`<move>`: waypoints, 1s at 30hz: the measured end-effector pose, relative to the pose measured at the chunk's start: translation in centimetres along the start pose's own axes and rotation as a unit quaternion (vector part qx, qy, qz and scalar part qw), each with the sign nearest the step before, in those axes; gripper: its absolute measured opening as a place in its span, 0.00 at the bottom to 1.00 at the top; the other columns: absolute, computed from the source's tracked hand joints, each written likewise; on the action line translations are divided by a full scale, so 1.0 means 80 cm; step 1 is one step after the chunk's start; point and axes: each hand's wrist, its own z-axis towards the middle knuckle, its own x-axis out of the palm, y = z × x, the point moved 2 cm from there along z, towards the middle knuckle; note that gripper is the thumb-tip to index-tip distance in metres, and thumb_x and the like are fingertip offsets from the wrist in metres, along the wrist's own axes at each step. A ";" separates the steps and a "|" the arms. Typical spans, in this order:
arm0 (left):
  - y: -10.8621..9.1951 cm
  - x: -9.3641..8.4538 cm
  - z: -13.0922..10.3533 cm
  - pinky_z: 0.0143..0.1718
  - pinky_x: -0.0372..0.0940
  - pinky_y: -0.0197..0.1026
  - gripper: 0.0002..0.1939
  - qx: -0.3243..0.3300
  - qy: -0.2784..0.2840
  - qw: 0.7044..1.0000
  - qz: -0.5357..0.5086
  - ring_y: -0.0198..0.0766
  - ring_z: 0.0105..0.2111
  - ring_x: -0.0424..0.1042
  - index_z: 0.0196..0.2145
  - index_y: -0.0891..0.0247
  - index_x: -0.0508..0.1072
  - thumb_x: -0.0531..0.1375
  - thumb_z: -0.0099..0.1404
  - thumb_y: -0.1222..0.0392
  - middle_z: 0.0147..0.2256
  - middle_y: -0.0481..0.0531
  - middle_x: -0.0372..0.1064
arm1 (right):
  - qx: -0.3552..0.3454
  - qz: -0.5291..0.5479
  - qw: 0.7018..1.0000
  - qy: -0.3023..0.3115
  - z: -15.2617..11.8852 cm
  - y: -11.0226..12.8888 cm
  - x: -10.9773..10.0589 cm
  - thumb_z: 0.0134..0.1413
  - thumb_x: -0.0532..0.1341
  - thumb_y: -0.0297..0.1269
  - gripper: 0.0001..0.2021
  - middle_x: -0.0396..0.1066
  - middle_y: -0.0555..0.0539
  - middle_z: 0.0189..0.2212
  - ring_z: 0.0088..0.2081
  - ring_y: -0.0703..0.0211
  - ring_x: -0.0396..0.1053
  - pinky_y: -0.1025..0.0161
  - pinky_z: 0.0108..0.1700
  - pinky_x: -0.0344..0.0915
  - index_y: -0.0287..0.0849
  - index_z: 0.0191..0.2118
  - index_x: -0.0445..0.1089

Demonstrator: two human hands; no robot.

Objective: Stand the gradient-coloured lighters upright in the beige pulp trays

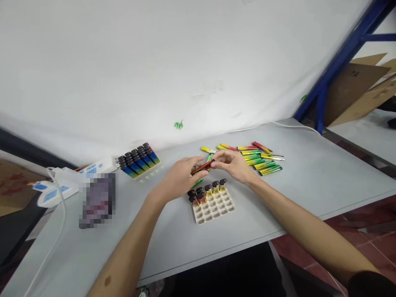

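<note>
Between my two hands, above the table, is a slim lighter [202, 167] with a reddish-orange body and a dark end. My left hand [179, 175] grips its left part between thumb and fingers. At its right end, my right hand [230, 164] pinches it with thumb and fingertips, partly hiding it. Just below the hands, a pale moulded tray [215, 210] carries several black-topped lighters [215, 187] in its back and left holes. Shiny yellow, green and red metal sleeves [252, 156] lie loosely beyond my right hand. Part of a green piece [197, 182] shows under the left fingers.
A second tray [144, 177] at the back left holds rows of blue-and-yellow lighters [139, 161]. White power strips [58, 194] with a cable and a blurred dark object [98, 201] lie on the left. A wall backs the table; a blue metal frame [321, 95] and cardboard boxes [355, 90] stand right.
</note>
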 end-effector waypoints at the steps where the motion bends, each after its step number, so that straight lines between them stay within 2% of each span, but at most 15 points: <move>1: 0.000 -0.002 0.009 0.41 0.64 0.43 0.16 0.016 0.026 1.000 -0.005 0.43 0.42 0.73 0.51 0.55 0.71 0.55 0.69 0.50 0.44 0.51 0.75 | -0.003 0.006 1.000 -0.003 0.000 0.000 0.002 0.43 0.73 0.45 0.16 0.77 0.50 0.29 0.33 0.55 0.77 0.56 0.41 0.73 0.44 0.36 0.74; 4: 0.009 -0.003 0.020 0.33 0.61 0.41 0.10 0.025 0.045 0.998 -0.025 0.41 0.33 0.72 0.38 0.57 0.74 0.54 0.68 0.53 0.34 0.49 0.75 | -0.014 0.014 1.000 -0.007 0.002 -0.002 0.004 0.47 0.70 0.47 0.16 0.78 0.48 0.33 0.36 0.54 0.78 0.54 0.43 0.73 0.44 0.38 0.74; 6: 0.026 0.002 0.016 0.28 0.58 0.40 0.08 -0.024 0.014 0.997 -0.075 0.39 0.27 0.69 0.31 0.58 0.71 0.56 0.65 0.53 0.27 0.47 0.71 | -0.028 -0.030 0.999 -0.033 0.004 -0.002 -0.004 0.53 0.66 0.49 0.15 0.79 0.47 0.35 0.38 0.53 0.77 0.52 0.46 0.72 0.44 0.40 0.74; 8: 0.048 0.011 0.006 0.26 0.57 0.38 0.05 -0.102 -0.052 0.974 -0.198 0.36 0.23 0.67 0.29 0.58 0.68 0.59 0.62 0.56 0.24 0.44 0.68 | -0.050 -0.153 0.983 -0.093 0.008 -0.002 -0.024 0.59 0.60 0.49 0.14 0.79 0.46 0.35 0.40 0.52 0.76 0.52 0.48 0.70 0.44 0.39 0.74; 9: 0.059 0.018 -0.001 0.26 0.58 0.38 0.04 -0.136 -0.085 0.944 -0.289 0.35 0.22 0.67 0.30 0.59 0.67 0.59 0.60 0.58 0.25 0.44 0.69 | -0.060 -0.240 0.960 -0.128 0.009 -0.001 -0.038 0.61 0.59 0.47 0.13 0.79 0.45 0.36 0.41 0.51 0.76 0.51 0.49 0.69 0.44 0.39 0.74; 12: 0.085 0.039 -0.020 0.21 0.57 0.36 0.04 -0.164 -0.133 0.910 -0.357 0.32 0.18 0.61 0.33 0.58 0.64 0.55 0.61 0.57 0.22 0.41 0.62 | -0.050 -0.493 0.844 -0.206 0.013 -0.003 -0.086 0.61 0.56 0.42 0.14 0.77 0.40 0.41 0.46 0.44 0.71 0.46 0.52 0.63 0.41 0.40 0.75; 15: 0.099 0.050 -0.031 0.16 0.50 0.34 0.12 -0.181 -0.175 0.875 -0.414 0.30 0.15 0.55 0.33 0.58 0.63 0.49 0.65 0.48 0.20 0.40 0.55 | 0.066 -0.611 0.732 -0.292 0.010 -0.012 -0.137 0.62 0.52 0.45 0.20 0.74 0.31 0.43 0.49 0.36 0.66 0.41 0.51 0.60 0.36 0.44 0.76; 17: 0.102 0.050 -0.033 0.15 0.47 0.33 0.20 -0.186 -0.203 0.853 -0.443 0.29 0.14 0.53 0.30 0.59 0.64 0.44 0.66 0.42 0.19 0.40 0.52 | 0.149 -0.631 0.696 -0.307 0.006 -0.021 -0.164 0.62 0.51 0.46 0.23 0.72 0.28 0.45 0.50 0.33 0.65 0.41 0.49 0.60 0.35 0.46 0.75; 20: 0.103 0.044 -0.032 0.15 0.45 0.32 0.25 -0.213 -0.255 0.795 -0.507 0.28 0.13 0.51 0.22 0.61 0.62 0.46 0.65 0.39 0.16 0.42 0.51 | 0.211 -0.633 0.690 -0.279 0.000 -0.032 -0.188 0.60 0.51 0.47 0.23 0.71 0.29 0.46 0.49 0.33 0.66 0.43 0.46 0.61 0.38 0.48 0.75; 23: 0.105 0.041 -0.031 0.14 0.43 0.32 0.25 -0.242 -0.281 0.743 -0.557 0.27 0.11 0.50 0.18 0.62 0.61 0.51 0.64 0.41 0.13 0.42 0.51 | 0.221 -0.629 0.698 -0.262 -0.002 -0.040 -0.202 0.59 0.52 0.49 0.23 0.72 0.32 0.45 0.48 0.36 0.67 0.46 0.45 0.62 0.41 0.48 0.76; 30: 0.108 0.036 -0.036 0.14 0.44 0.32 0.19 -0.234 -0.281 0.725 -0.584 0.27 0.11 0.48 0.23 0.61 0.66 0.51 0.64 0.47 0.14 0.41 0.50 | 0.213 -0.581 0.741 -0.263 0.001 -0.049 -0.222 0.58 0.56 0.48 0.17 0.76 0.40 0.40 0.40 0.45 0.71 0.53 0.40 0.63 0.44 0.44 0.74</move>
